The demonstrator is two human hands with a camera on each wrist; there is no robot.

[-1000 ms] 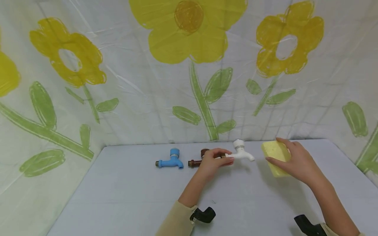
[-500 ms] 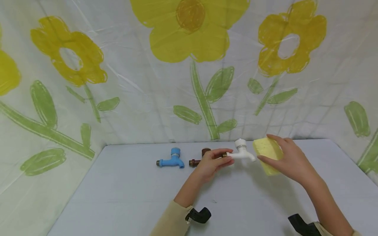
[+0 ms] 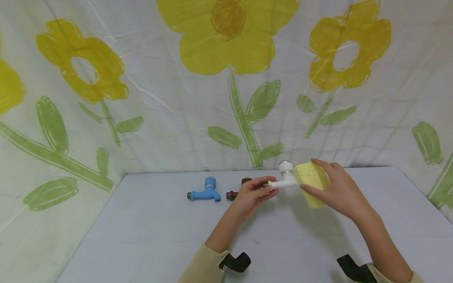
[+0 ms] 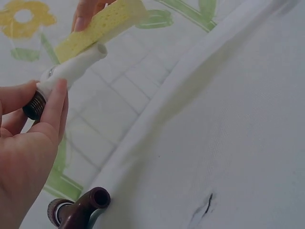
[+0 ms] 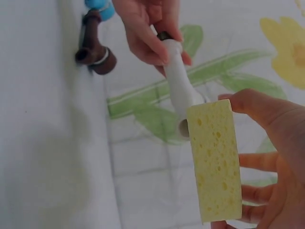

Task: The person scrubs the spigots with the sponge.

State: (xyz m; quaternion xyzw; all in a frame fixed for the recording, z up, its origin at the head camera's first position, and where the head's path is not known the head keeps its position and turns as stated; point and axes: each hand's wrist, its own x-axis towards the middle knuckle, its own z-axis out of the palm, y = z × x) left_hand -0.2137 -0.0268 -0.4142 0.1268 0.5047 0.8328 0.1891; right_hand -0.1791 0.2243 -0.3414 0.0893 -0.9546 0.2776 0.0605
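Note:
A white faucet with a white knob is held up by my left hand, whose thumb and fingers pinch its dark threaded end. In my right hand is a yellow sponge, gripped between thumb and fingers. The sponge lies against the spout side of the faucet and hides the spout tip in the head view. From the left wrist view, the spout opening shows just below the sponge. Behind my left hand sits a dark brown faucet, partly covered by that hand.
A blue faucet lies on the white-covered table, left of the brown one. A white sheet with painted yellow flowers hangs behind the table. A small dark mark shows on the table cover.
My right hand has brought the sponge leftward until it meets the white faucet. My left hand has tilted the faucet slightly, its knob leaning left.

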